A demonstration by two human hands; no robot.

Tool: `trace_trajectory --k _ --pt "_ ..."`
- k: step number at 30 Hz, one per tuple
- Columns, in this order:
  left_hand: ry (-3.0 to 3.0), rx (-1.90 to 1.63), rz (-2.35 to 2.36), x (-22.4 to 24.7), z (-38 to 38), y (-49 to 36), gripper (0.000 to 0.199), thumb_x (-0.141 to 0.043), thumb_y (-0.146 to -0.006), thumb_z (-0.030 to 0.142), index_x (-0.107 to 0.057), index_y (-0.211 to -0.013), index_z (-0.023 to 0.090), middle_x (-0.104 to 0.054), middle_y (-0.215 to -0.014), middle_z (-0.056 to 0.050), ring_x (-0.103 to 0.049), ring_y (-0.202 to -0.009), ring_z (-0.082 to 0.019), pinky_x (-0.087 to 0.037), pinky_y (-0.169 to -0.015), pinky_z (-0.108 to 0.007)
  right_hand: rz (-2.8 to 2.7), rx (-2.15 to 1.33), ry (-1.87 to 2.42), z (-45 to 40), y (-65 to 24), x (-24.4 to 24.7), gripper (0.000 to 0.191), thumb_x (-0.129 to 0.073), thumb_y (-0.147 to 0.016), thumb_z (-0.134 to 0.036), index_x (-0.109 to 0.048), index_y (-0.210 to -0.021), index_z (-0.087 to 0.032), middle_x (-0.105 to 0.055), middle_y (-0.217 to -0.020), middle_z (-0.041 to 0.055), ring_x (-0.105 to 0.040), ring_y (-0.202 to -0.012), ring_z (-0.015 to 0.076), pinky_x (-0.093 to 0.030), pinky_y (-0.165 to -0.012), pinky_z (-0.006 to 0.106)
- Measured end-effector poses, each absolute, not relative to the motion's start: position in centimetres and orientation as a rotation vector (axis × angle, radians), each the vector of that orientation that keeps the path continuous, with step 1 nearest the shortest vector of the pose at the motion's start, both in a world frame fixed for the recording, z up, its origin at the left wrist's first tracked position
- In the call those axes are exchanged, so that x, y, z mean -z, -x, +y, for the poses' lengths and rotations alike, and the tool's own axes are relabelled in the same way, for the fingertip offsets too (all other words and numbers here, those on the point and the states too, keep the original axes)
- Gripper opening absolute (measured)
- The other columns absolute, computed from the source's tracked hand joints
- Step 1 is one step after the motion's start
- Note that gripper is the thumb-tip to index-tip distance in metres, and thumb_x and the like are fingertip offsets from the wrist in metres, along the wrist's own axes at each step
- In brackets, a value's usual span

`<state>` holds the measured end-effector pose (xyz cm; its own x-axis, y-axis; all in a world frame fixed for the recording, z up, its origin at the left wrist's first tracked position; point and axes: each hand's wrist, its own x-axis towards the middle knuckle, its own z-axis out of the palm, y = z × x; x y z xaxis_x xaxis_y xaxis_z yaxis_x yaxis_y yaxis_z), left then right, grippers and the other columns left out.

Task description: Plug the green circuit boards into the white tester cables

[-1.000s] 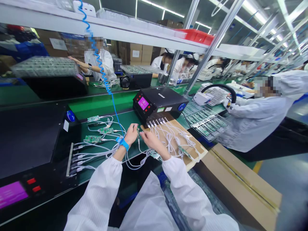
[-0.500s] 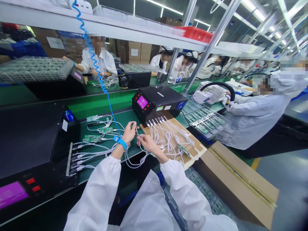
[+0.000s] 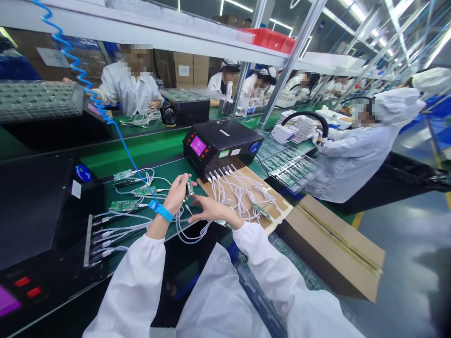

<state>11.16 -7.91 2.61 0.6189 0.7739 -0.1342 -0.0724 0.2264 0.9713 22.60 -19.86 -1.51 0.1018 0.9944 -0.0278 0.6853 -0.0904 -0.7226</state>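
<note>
Between the fingers of my left hand point(image 3: 176, 193) is a small green circuit board point(image 3: 190, 186), held above the bench. A blue wrist strap point(image 3: 161, 211) with a coiled cord circles that wrist. My right hand point(image 3: 211, 209) is just to the right, thumb and fingers apart, with nothing in it. A white cable point(image 3: 186, 209) with its plug end lies loose between the two hands. To the left, several boards, among them a green circuit board point(image 3: 123, 205), rest on the green mat with white cables attached.
A black tester point(image 3: 225, 136) with a purple screen stands ahead, its white cables point(image 3: 243, 202) spread over a cardboard sheet point(image 3: 207, 190). Another black tester point(image 3: 31, 202) fills the left. At right are a tray of boards point(image 3: 285, 166), a cardboard box point(image 3: 334, 244) and a co-worker point(image 3: 355, 145).
My right hand has let go of the white cable and opened away from the board. My left hand still holds the board, now turned more face-on. The view has swung slightly right.
</note>
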Motion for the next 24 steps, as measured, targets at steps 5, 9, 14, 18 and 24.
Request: trace_trajectory --k 5,9,14,18,24 --pt "-1.194 -0.494 0.65 -3.9 -9.7 -10.2 0.033 -0.05 -0.105 0.046 -0.062 -0.109 0.015 -0.068 -0.077 -0.004 -0.061 -0.063 -0.012 -0.051 -0.058 -0.023 -1.839 -0.392 2.074 -23.6 -23.4 0.2 0.044 -0.085 -0.086 -0.03 -0.068 -0.124 -0.018 -0.07 -0.116 0.0118 -0.069 -0.109 0.0263 -0.057 -0.096 0.04" --pt "-1.182 -0.413 0.631 -3.3 -11.4 -10.5 0.028 -0.043 -0.107 0.041 -0.057 -0.11 0.017 -0.065 -0.077 -0.002 -0.062 -0.061 -0.012 -0.054 -0.06 -0.025 -2.073 -0.125 2.263 -25.7 -22.9 0.7 0.016 -0.079 -0.091 -0.026 -0.071 -0.1 -0.016 -0.071 -0.111 0.0168 -0.068 -0.109 0.0333 -0.056 -0.093 0.045" --pt "-1.278 -0.345 0.623 -1.2 -13.2 -11.3 0.032 -0.058 -0.101 0.051 -0.057 -0.108 0.019 -0.059 -0.074 0.003 -0.047 -0.053 -0.008 -0.04 -0.054 -0.022 -2.161 -0.13 2.152 -27.0 -24.8 1.8 0.014 -0.06 -0.102 -0.03 -0.065 -0.093 -0.02 -0.074 -0.093 0.0154 -0.072 -0.093 0.0339 -0.055 -0.082 0.044" --pt "-1.441 -0.291 0.591 0.0 -13.9 -11.2 0.041 -0.082 -0.084 0.046 -0.062 -0.106 0.018 -0.061 -0.076 0.004 -0.052 -0.067 -0.011 -0.044 -0.07 -0.027 -1.98 -0.395 1.976 -27.7 -27.4 1.2 0.02 -0.046 -0.106 -0.038 -0.058 -0.099 -0.025 -0.076 -0.092 0.0094 -0.074 -0.081 0.0275 -0.052 -0.069 0.036" --pt "-1.592 -0.288 0.459 1.0 -15.7 -11.9 0.035 -0.08 -0.086 0.037 -0.064 -0.112 0.018 -0.064 -0.092 0.0 -0.057 -0.088 -0.017 -0.045 -0.086 -0.031 -1.677 -0.465 1.902 -28.6 -28.0 -0.2 0.026 -0.043 -0.104 -0.046 -0.056 -0.095 -0.027 -0.07 -0.077 0.0034 -0.069 -0.067 0.0217 -0.053 -0.065 0.033"
